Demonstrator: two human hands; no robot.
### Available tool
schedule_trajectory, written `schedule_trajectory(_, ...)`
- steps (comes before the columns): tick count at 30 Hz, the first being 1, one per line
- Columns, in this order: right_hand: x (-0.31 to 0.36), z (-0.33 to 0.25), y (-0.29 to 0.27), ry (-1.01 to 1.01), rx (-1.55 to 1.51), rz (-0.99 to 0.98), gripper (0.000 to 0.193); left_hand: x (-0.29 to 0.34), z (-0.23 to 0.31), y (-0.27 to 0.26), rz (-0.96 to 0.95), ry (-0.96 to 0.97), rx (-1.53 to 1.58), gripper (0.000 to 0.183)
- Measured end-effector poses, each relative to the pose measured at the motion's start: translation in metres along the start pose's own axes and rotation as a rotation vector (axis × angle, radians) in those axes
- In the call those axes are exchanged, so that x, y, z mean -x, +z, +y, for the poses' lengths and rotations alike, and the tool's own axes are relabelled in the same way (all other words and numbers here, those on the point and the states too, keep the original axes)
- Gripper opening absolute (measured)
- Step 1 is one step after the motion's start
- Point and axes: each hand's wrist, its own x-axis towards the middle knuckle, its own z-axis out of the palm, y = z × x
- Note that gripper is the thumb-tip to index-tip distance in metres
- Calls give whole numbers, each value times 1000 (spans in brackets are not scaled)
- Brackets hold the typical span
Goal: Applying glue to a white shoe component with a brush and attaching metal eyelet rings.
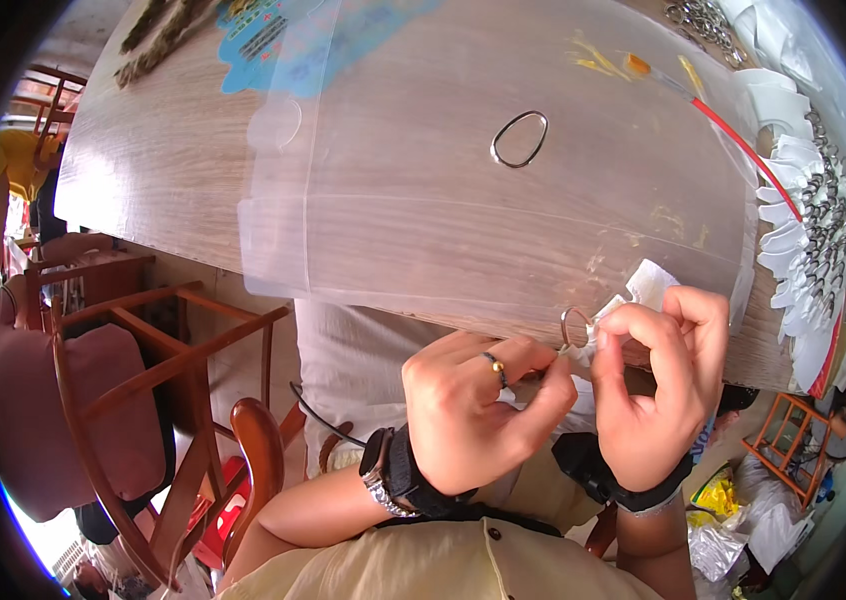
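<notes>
My left hand (473, 410) and my right hand (655, 385) meet at the table's near edge, both pinched closed. Between their fingertips is a white strip of fabric or paper (651, 283), its upper end sticking out past my right fingers. A small metal ring (565, 325) stands at the strip, right where the fingertips meet. How the strip runs through the ring is partly hidden by the fingers. Farther off, a larger egg-shaped metal ring (495, 150) lies alone on a clear plastic sheet (393, 230).
A brush with a red handle (733, 135) lies at the right, near yellowish smears. Along the right edge is a row of white pieces with metal clasps (808, 220). More metal rings (703, 25) lie at the far right. A wooden chair (173, 350) stands to the left.
</notes>
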Motion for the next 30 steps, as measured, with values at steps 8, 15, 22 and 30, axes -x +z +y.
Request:
schedule_trajectory(8,0,2,-3,-29,61,-79,30,0,0,0,4,-6,-12,5)
schedule_trajectory(15,-8,4,-9,-70,53,-133,26,0,0,1,6,-2,-21,5)
schedule_trajectory(22,-25,5,-18,-221,108,-204,23,0,0,1,15,27,-57,6)
schedule_trajectory(30,-32,7,-21,-278,73,-261,18,-1,-1,1,22,39,-54,7)
